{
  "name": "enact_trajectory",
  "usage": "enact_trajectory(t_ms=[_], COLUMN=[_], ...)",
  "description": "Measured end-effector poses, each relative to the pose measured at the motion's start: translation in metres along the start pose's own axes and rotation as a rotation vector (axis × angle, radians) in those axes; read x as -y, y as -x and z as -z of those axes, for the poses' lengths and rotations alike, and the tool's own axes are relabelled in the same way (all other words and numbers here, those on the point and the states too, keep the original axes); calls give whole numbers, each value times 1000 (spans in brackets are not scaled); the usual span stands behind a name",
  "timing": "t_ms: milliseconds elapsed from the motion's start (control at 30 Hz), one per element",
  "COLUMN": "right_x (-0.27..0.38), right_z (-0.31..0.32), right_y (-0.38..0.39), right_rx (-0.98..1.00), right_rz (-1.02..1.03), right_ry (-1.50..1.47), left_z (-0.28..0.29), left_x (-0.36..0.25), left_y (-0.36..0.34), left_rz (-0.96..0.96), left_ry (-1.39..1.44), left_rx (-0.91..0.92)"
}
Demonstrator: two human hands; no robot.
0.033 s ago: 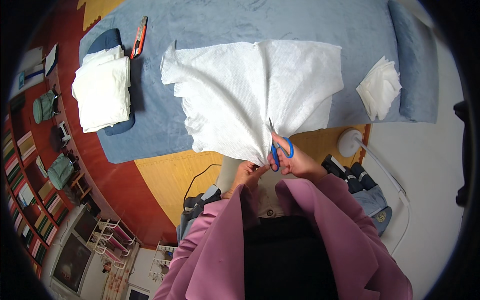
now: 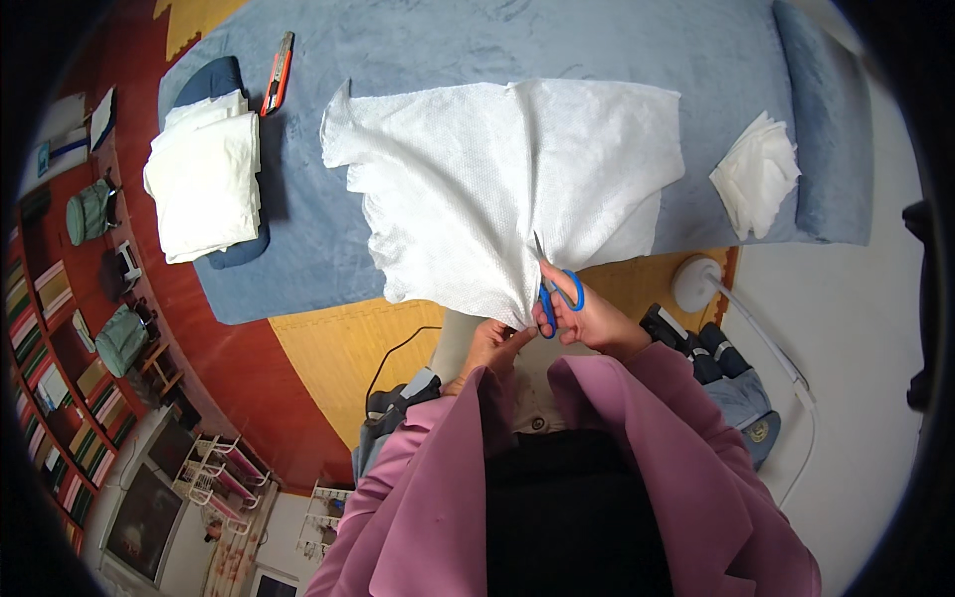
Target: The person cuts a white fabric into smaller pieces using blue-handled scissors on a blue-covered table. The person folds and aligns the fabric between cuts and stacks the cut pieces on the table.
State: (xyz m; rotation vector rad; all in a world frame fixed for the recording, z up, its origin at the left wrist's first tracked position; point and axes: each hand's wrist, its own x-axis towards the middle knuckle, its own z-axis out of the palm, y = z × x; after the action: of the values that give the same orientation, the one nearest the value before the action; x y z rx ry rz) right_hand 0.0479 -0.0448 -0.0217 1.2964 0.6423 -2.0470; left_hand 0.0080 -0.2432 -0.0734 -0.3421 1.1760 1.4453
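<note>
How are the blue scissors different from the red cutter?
The scissors have blue handles; the cutter has an orange-red body. The scissors are in the right hand; the cutter lies on the blue cover. The scissors have two finger loops; the cutter is long and straight. Both are cutting tools.

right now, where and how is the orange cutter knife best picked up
Pinch the orange cutter knife across the middle of its long, slim body, probably coming from above and the right. It lies on the blue cover, with the folded white stack close on its left and bare cover between it and the white cloth. I can't tell if the blade is out.
</note>
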Motion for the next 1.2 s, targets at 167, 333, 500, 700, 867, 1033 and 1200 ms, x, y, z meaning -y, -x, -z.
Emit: enact_trajectory(t_ms=[167,333,500,700,867,1033,1200], right_x=[4,7,10,21,16,3,-27], right_z=[1,1,-5,-3,-2,3,23], right_y=[-11,-12,-9,-11,3,7,3], right_rx=[-93,-77,-97,-189,-146,-186,-421], right_rz=[34,135,36,150,198,185,282], right_ry=[-38,12,-55,-34,100,340,798], left_z=[7,15,8,6,15,29,55], left_x=[0,11,9,-6,-2,-11,-48], left_y=[6,4,17,27,27,25,40], left_rz=[192,153,141,246,111,-13,-156], left_ry=[-261,-296,-392,-443,-46,-42,10], left_rx=[10,63,19,36,-68,-167,-324])
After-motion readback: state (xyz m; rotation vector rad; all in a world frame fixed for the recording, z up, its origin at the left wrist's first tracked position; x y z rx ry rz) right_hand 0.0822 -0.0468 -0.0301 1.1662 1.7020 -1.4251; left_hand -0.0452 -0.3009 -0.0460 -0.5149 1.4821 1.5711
